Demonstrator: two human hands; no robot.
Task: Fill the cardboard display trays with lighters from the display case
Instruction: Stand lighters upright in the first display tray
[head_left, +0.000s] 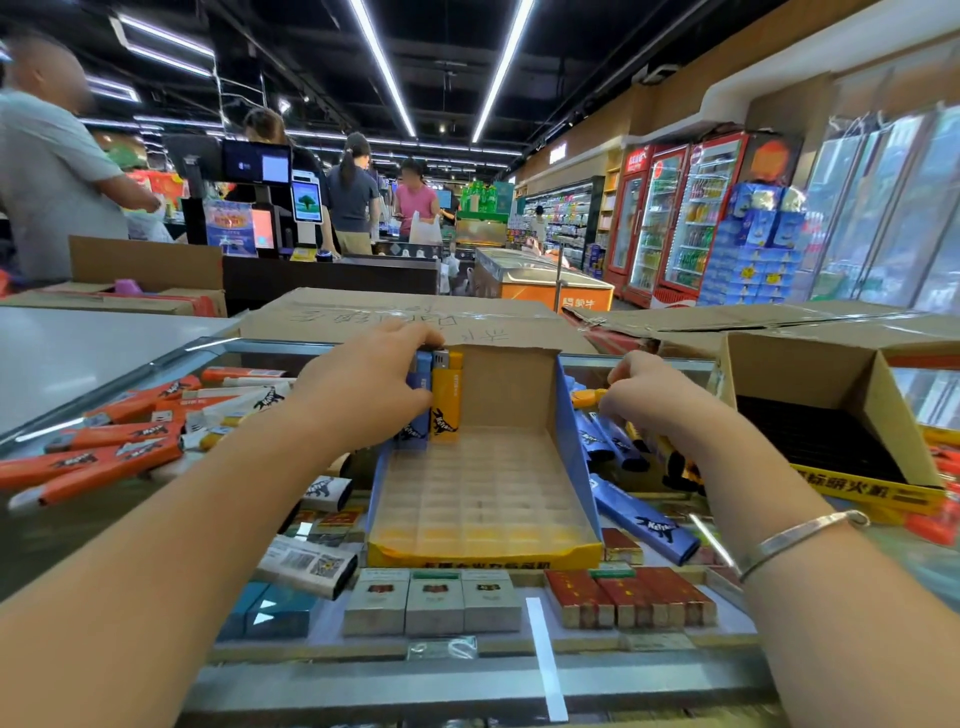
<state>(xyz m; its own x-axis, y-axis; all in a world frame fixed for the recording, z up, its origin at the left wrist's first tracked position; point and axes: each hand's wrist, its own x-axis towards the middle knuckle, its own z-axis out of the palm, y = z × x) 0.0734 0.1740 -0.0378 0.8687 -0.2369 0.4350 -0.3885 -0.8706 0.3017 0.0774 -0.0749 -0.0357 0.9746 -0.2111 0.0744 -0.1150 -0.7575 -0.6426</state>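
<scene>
1. A cardboard display tray (483, 499) with blue side walls and a yellow front lip is seen standing on the glass display case (156, 364), its gridded floor almost wholly bare.
2. Only the far-left corner of the tray is filled: a blue lighter (422, 395) and a yellow lighter (448, 395) are stood upright there, side by side and touching.
3. These upright lighters are held by the left hand (363, 384); its fingers are curled over their tops and its thumb is pressed against the blue one.
4. A yellow lighter (587, 397) is pinched by the curled fingers of the right hand (649, 395), just outside the tray's right wall, above a loose heap of blue lighters (644, 519).
5. More stock is left to be loaded: orange lighters (104, 447) lie scattered on the glass to the left, with white ones among them.
6. A second tray (841, 415), to the right, is seen with a dark insert; whether any lighters are in it cannot be told.
7. The task is judged to be at an early stage, with nearly every slot of the near tray yet to be filled.
</scene>
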